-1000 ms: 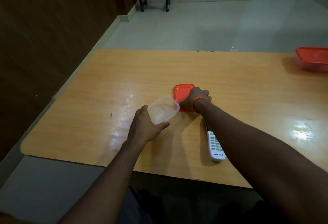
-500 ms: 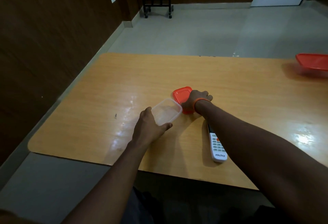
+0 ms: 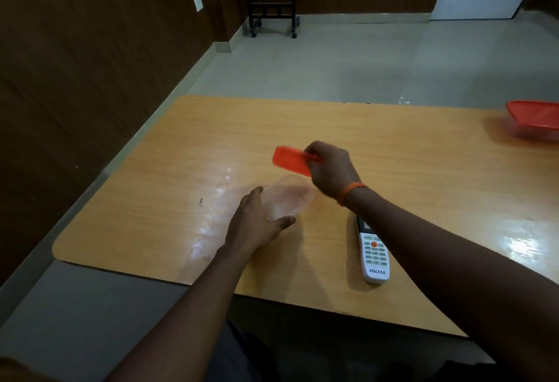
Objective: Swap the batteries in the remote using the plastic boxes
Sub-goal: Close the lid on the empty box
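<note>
My left hand (image 3: pixel 257 222) grips a small clear plastic box (image 3: pixel 287 197) that rests on the wooden table (image 3: pixel 187 151). Just above and behind the box, my right hand (image 3: pixel 331 169) holds its orange lid (image 3: pixel 290 160) tilted in the air, blurred by motion. An orange band circles my right wrist. A white Voltas remote (image 3: pixel 372 256) lies face up on the table, partly under my right forearm. I cannot tell whether anything is inside the clear box.
A second plastic box with an orange lid (image 3: pixel 534 119) stands at the table's far right edge. A dark wall runs along the left, and a black wheeled stand (image 3: pixel 272 15) is on the floor beyond the table.
My right hand has lifted the orange lid off the table and tilted it above the clear box. My left hand keeps its hold on the box.
</note>
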